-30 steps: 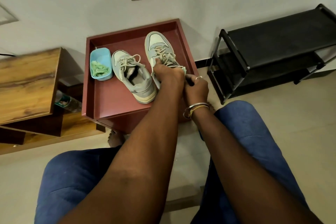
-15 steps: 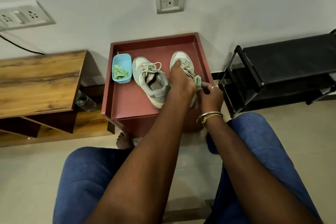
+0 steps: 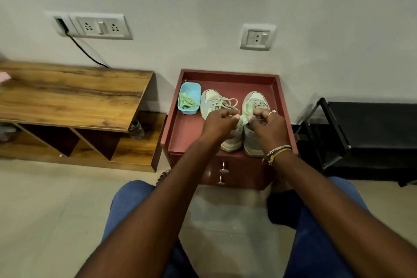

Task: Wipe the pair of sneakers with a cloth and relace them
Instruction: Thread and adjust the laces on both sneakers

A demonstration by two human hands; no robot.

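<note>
Red desk (image 3: pixel 228 73) at wall carries left sneaker (image 3: pixel 211 99), right sneaker (image 3: pixel 257 98); left hand (image 3: pixel 220 121) and right hand (image 3: pixel 268 124) together pinch green cloth (image 3: pixel 246 111).

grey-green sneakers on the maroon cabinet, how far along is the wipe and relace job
Done: nothing clearly finished; whether either shoe is wiped cannot be told. In hand: left hand and right hand pinch a pale green cloth between them over the grey-green lace-up sneakers on the maroon tray-top cabinet. To do: wiping, then relacing; the laces nearest the blue plastic tub lie loose but threaded.
</note>
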